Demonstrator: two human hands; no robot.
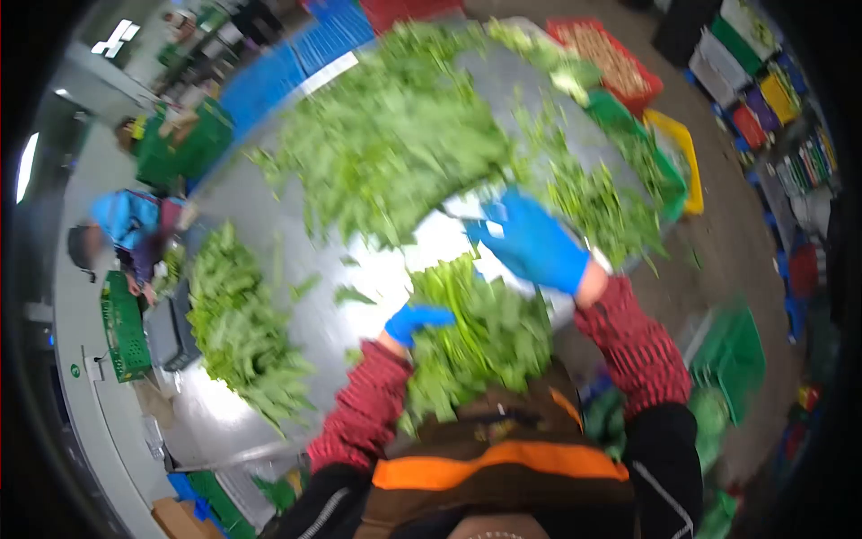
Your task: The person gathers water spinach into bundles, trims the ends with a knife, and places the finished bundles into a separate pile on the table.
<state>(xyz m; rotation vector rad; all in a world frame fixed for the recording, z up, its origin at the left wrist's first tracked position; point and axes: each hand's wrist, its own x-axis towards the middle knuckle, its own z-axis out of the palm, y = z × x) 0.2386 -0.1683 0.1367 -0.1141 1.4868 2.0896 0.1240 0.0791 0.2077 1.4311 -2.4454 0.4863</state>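
My left hand [419, 322], in a blue glove, is closed round the stems of a leafy green bunch [485, 332] held against the apron. My right hand [530, 241], also gloved in blue, is above and right of that bunch; its fingers are blurred, and something small and pale shows at them that I cannot make out. Beyond both hands lies a large heap of greens [386, 135] on the metal table [350, 278]. Loose sprigs [597, 202] lie to the right of my right hand. Another pile of leaves [238, 323] rests at the left.
Red [611, 63], green [669, 175] and yellow [687, 153] crates stand beyond the table's right edge. Blue crates [260, 90] line its far left side. A co-worker in blue [126, 220] is at the left, near a green crate [124, 328].
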